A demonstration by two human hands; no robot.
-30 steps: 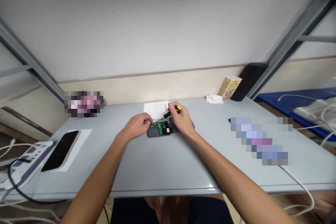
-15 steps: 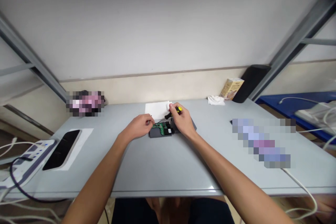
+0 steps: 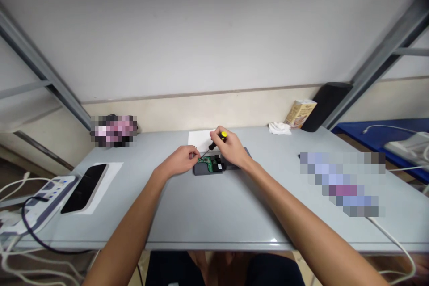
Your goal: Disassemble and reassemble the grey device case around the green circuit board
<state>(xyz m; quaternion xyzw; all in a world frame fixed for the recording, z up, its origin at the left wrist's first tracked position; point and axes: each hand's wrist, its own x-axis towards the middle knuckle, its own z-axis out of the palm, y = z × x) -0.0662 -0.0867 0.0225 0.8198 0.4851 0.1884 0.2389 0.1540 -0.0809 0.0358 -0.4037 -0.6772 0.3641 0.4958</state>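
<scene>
A small dark grey device [image 3: 207, 169] lies opened on the grey table [image 3: 214, 205], with a green circuit board [image 3: 208, 162] showing inside it. My right hand [image 3: 230, 149] is closed round a screwdriver [image 3: 216, 140] with a black and yellow handle, its tip slanting down towards the board. My left hand [image 3: 181, 161] rests at the device's left end, fingers pinched at the board's edge; what they pinch is too small to make out. A white sheet of paper [image 3: 200, 137] lies just behind the device.
A black phone [image 3: 85, 182] lies on white paper at the left, beside a power strip [image 3: 31, 201] with cables. At the back right are a crumpled tissue [image 3: 279, 128], a small carton [image 3: 300, 114] and a dark speaker [image 3: 323, 105]. A white cable [image 3: 390, 237] trails off the right front edge.
My right hand has lifted and tilted the screwdriver, its yellow end now higher and its tip pointing down at the board. The left hand stays at the device's left end.
</scene>
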